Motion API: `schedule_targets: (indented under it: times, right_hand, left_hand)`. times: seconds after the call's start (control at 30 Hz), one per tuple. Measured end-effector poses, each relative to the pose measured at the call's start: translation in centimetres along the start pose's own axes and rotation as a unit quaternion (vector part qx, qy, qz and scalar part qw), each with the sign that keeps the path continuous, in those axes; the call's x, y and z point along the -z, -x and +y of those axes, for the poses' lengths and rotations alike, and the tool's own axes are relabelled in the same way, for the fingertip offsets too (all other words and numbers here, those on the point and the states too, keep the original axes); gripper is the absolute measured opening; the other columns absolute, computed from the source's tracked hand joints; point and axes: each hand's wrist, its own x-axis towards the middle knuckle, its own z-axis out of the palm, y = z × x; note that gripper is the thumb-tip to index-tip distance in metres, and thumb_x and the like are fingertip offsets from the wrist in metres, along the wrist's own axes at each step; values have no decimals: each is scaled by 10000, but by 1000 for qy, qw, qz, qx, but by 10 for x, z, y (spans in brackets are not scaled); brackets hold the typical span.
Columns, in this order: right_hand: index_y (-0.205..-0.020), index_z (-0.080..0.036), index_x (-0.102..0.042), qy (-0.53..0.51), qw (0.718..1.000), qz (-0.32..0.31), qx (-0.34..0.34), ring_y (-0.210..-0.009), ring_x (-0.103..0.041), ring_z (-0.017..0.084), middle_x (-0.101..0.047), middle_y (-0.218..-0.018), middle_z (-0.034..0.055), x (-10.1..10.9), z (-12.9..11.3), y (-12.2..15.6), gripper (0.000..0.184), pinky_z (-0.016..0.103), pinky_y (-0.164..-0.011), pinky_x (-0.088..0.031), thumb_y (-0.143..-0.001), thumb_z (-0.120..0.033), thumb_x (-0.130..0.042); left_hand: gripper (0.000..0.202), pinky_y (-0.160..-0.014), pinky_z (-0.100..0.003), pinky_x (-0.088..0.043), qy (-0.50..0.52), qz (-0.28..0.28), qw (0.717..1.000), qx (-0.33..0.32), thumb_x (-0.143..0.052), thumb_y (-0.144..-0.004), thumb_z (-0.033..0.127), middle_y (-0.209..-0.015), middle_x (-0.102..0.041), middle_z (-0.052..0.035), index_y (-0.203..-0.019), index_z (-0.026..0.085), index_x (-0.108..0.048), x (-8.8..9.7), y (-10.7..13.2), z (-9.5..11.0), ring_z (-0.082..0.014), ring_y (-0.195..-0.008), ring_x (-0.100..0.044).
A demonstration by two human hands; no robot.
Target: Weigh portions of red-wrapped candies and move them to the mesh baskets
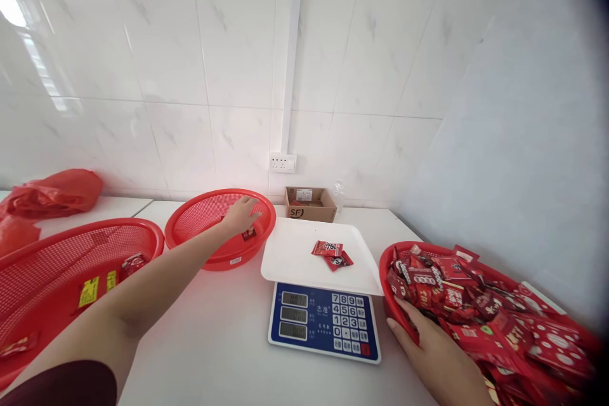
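Progress is being judged as early, by packet count. Two red packets [327,248] are being carried by the white tray [290,257] of the scale [323,323], right of the tray's middle, one partly overlapping the other. A reading is being shown on the display [294,314]; the digits are too faint to be trusted.

The bulk is being held by the right basket [387,273], heaped with red packets along the table's [214,342] right edge; that pile is being read as the part left. Only a few packets are being held by the middle basket [219,263], near the table's back edge, one dark red packet [248,233] at its right side. A few more, some with yellow labels [89,292], are being kept in the left basket [155,231], toward the table's left end.

The left hand [242,214] is being held over the middle basket, grip apart, nothing seen in it. The right hand [428,346] is being placed at the right basket's near-left rim, thumb outside; whether its grip is being clamped on the rim cannot be told.
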Motion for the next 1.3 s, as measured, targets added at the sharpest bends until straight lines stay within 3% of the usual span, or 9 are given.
schedule_targets:
  times: [0.07, 0.13, 0.33, 0.43, 0.57, 0.77, 1.03, 1.2, 1.3]
  right_hand:
    - [-1324, -246, -510, 4, 1000, -2, 0, -1136, -564, 305, -571, -1304, 103, -1, 1, -1, 625, 442, -838, -495, -837, -564, -281]
    - [-1330, -233, -503, 6, 1000, -1, 2, -1156, -550, 302, -567, -1309, 107, -1, 0, -1, 632, 443, -869, -481, -840, -557, -270]
    - [-1340, -224, -480, -1, 1000, -2, 3, -1181, -532, 283, -556, -1324, 98, 0, -3, 1, 614, 430, -905, -459, -850, -532, -278]
    - [-1346, -223, -470, -4, 1000, -9, 0, -1200, -517, 279, -537, -1347, 92, 4, -6, 3, 607, 424, -903, -458, -851, -521, -285]
    - [-1342, -216, -471, -1, 1000, -15, 2, -1196, -517, 277, -539, -1343, 93, 6, -8, 4, 602, 429, -916, -448, -857, -510, -271]
    - [-1350, -211, -463, 1, 1000, -14, -1, -1200, -511, 296, -533, -1345, 108, -1, 1, 1, 660, 442, -892, -463, -838, -570, -256]
    - [-1346, -226, -467, -7, 1000, -10, 9, -1204, -508, 323, -534, -1344, 109, -10, 13, -5, 687, 477, -920, -451, -827, -618, -248]
    - [-1344, -229, -483, -7, 1000, 8, 23, -1182, -531, 334, -544, -1331, 124, -18, 23, -12, 681, 492, -908, -462, -827, -618, -270]
    - [-1336, -228, -495, -3, 999, 22, 39, -1155, -556, 326, -556, -1318, 125, -23, 31, -16, 665, 485, -906, -472, -839, -618, -291]
  left_hand:
    - [430, -1018, -541, -348, -12, -28, 1000, -2, -493, -896, 398, -1375, -442, -163, -1259, 168, -501, -5, -2, 5, -366, -1292, -387]
    - [487, -1066, -566, -262, -15, -59, 997, -39, -511, -884, 448, -1439, -379, -173, -1280, 166, -490, -16, -1, 23, -370, -1358, -284]
    - [677, -1094, -477, -261, 16, -165, 958, -234, -518, -856, 582, -1525, -265, -138, -1412, 232, -352, -61, 9, 116, -303, -1411, -202]
    - [664, -1057, -454, -314, 18, -192, 935, -297, -511, -855, 590, -1462, -375, -134, -1402, 245, -362, -80, 9, 149, -296, -1363, -309]
    - [371, -954, -470, -389, -3, -181, 935, -306, -453, -930, 386, -1219, -567, -140, -1254, 216, -513, -94, 5, 163, -302, -1150, -511]
    - [284, -834, -357, -466, 20, -144, 949, -279, -462, -909, 212, -1065, -621, -85, -1182, 235, -533, -83, 2, 135, -250, -1026, -562]
    - [350, -925, -347, -442, 93, -18, 991, -99, -382, -953, 228, -1243, -565, -55, -1300, 263, -417, -13, -13, 47, -228, -1139, -530]
    - [395, -745, -305, -529, 119, -66, 990, 31, -417, -955, 223, -1143, -619, -88, -1347, 195, -380, -6, -22, -14, -176, -875, -642]
    - [368, -789, -358, -540, 116, -101, 985, 77, -494, -950, 268, -1227, -562, -111, -1302, 170, -452, -17, -29, -43, -190, -947, -623]
